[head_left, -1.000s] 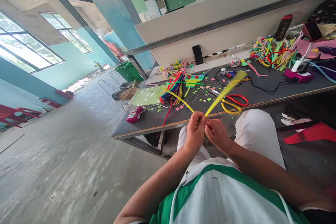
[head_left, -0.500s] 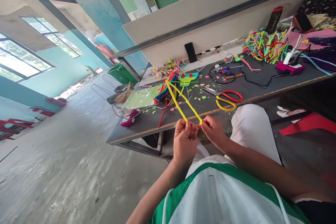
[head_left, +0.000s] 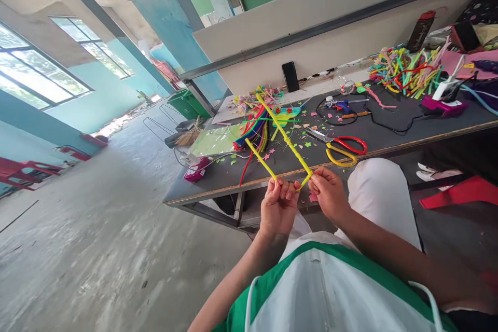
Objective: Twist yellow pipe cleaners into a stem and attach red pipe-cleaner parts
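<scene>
Fuzzy yellow pipe cleaners (head_left: 287, 140) stretch out from both hands over the table's front edge. My left hand (head_left: 278, 201) is closed round a shorter yellow length that points away to the upper left. Pinched in my right hand (head_left: 329, 192) is the near end of the longer length, which shows small lumps along it. A short yellow piece runs between the two hands at the fingertips; whether it is one strand with both lengths, I cannot tell. Beyond the hands lies a bundle of multicoloured pipe cleaners (head_left: 254, 127). Scissors (head_left: 337, 146) with red and yellow handles rest to the right.
On the dark table (head_left: 218, 187) are paper scraps, a blue glue gun (head_left: 344, 107), a purple power strip (head_left: 444, 106) and a heap of coloured pipe cleaners (head_left: 408, 72). A phone (head_left: 290, 77) leans at the back. Another purple socket block (head_left: 196, 169) sits near the left corner.
The two yellow lengths met at their far ends before; now those ends are apart. My right hand has shifted slightly right, and a yellow piece shows between the hands.
</scene>
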`<state>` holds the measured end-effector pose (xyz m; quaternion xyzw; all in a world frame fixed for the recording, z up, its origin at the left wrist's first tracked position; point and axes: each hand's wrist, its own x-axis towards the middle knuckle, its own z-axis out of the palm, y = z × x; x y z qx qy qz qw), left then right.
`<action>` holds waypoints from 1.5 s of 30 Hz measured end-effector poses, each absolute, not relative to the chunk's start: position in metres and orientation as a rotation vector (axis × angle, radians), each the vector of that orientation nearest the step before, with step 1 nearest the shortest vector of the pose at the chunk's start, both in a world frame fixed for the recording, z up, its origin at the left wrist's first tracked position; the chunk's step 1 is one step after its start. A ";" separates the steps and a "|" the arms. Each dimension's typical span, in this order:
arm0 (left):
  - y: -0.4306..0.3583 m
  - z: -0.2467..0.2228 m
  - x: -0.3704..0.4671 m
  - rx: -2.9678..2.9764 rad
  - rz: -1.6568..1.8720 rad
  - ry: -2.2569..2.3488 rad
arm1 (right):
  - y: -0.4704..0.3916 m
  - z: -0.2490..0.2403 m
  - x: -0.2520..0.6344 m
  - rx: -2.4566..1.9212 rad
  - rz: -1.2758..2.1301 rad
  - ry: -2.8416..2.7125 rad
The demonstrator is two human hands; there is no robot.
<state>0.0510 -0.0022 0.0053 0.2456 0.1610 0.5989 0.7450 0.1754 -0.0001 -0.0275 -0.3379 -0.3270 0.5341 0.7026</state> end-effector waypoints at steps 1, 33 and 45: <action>-0.001 0.001 0.050 0.496 1.305 0.338 | -0.002 -0.024 0.176 -0.662 1.265 -0.697; -0.021 0.059 0.010 2.436 1.470 1.319 | -0.001 -0.041 0.191 -1.161 0.627 -1.325; -0.002 -0.007 0.048 1.217 1.142 1.029 | -0.008 -0.046 0.176 -1.013 0.962 -1.258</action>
